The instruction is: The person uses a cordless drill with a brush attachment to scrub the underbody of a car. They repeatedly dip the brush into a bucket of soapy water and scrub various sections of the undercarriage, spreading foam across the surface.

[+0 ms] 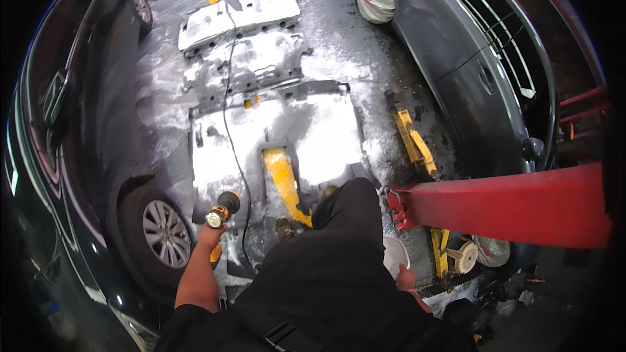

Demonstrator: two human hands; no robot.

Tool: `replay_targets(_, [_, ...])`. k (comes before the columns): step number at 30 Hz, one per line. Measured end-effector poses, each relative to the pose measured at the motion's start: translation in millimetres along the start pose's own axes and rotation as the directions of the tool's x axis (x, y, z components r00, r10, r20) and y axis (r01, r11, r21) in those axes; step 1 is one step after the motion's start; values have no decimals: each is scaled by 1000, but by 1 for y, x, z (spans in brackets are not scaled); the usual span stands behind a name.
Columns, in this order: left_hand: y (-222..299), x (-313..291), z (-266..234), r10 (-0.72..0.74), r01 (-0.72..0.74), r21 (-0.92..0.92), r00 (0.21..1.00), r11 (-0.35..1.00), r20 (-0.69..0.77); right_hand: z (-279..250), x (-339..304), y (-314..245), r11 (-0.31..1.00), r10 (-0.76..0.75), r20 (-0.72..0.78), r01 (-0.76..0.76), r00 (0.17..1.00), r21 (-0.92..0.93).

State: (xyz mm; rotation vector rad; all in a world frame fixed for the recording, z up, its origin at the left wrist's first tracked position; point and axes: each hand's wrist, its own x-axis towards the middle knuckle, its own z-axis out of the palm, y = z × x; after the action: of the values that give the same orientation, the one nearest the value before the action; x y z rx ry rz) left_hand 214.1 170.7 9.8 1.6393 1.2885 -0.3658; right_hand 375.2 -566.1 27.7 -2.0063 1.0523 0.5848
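Nearest in, the person's dark-clothed torso and raised knee (345, 221) fill the lower middle. On the near left, the left hand (210, 238) is wrapped tight around the handle of a yellow and black power polisher (218, 215); the tool juts up and away out of the fist, its round dark head (229, 202) beyond the knuckles, pointing toward the foamy panel. A black cord (228, 124) runs from by the tool away across the soapy parts.

Near right, the right hand (405, 279) sits at the rim of a white bucket (393, 254), fingers at its edge; whether they are clamped on it or only resting I cannot tell, as the leg hides much of it.

Just beyond the polisher, a large flat underbody panel (313, 137) lies on the wet floor, white with suds, a yellow floor stripe (283, 176) showing through its cut-out. To the right, a red lift arm (508, 205) crosses the scene, with yellow lift pads (414, 140) past it.

Left, a dark car (98, 156) with its silver alloy wheel (166, 233) close by the left hand. Right, another dark grey car (456, 58). Farther off, two more soapy panels (244, 16) lie along the floor.
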Motion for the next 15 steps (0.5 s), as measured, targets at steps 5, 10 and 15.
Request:
replay_targets(5, [83, 78, -25, 11, -19, -109, 997, 994, -74, 69, 58, -120, 998, -43, 4, 43, 999, 45])
replay_targets(10, [148, 127, -24, -35, 26, -55, 987, 998, -156, 137, 100, -275, 940, -213, 73, 224, 974, -257])
replay_targets(15, [194, 130, -12, -115, 134, 68, 966, 989, -233, 185, 162, -397, 975, -18, 215, 66, 976, -214])
